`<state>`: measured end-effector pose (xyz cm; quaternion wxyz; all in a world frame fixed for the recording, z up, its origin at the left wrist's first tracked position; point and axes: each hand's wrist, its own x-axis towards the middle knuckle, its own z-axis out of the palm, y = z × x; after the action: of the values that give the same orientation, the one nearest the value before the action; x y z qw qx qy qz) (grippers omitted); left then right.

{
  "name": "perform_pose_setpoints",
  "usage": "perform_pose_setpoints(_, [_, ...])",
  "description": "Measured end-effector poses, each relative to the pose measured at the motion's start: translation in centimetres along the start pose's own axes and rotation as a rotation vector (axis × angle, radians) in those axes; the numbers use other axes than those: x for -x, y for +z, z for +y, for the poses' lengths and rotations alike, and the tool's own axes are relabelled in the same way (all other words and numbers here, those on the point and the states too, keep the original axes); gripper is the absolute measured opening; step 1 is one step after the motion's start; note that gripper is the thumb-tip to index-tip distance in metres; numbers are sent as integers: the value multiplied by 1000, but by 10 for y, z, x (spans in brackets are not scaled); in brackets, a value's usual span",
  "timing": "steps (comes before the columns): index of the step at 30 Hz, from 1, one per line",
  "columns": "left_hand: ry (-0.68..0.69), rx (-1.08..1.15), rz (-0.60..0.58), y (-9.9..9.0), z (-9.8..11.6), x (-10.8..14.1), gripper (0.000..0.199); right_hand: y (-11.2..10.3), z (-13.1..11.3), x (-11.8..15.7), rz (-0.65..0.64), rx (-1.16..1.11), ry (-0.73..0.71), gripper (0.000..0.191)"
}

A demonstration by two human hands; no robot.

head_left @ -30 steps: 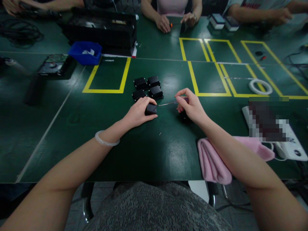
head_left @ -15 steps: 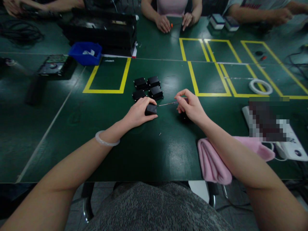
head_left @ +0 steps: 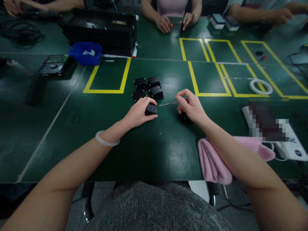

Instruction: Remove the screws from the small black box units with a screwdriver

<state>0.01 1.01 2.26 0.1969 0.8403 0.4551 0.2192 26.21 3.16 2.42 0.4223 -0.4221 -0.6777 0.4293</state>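
My left hand [head_left: 140, 112] is closed round a small black box [head_left: 151, 109], keeping it on the green table. Between the fingers of my right hand [head_left: 189, 105] is the handle of a screwdriver [head_left: 167, 103]; its thin shaft points left and its tip meets the right side of the box. Several similar black boxes [head_left: 156, 92] sit grouped just beyond my left hand. A tiny screw [head_left: 160, 133] lies on the table nearer to me. Something dark is partly hidden under my right hand, and I cannot make out what it is.
A pink cloth [head_left: 213, 160] lies under my right forearm, beside a white power strip [head_left: 297, 147]. Farther right is a white ring [head_left: 260, 87]. To the left stand a blue bin [head_left: 85, 54] and a large black case [head_left: 101, 32]. Co-workers' hands work across the table.
My hands, the box and the screwdriver keep almost the same position. Across the table, a co-worker's hand has shifted slightly with a dark piece.
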Motion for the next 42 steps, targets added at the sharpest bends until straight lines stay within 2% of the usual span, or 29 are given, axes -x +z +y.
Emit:
perform_pose_setpoints(16, [7, -22, 2, 1, 0, 0, 39, 1, 3, 0, 24, -4, -66, 24])
perform_pose_setpoints(23, [14, -13, 5, 1, -2, 0, 39, 2, 5, 1, 36, -15, -88, 16])
perform_pose_setpoints(36, [5, -16, 1, 0, -1, 0, 39, 0, 2, 1, 29, 69, -26, 15])
perform_pose_setpoints(42, [9, -17, 6, 1, -1, 0, 39, 2, 3, 2, 25, 20, -42, 12])
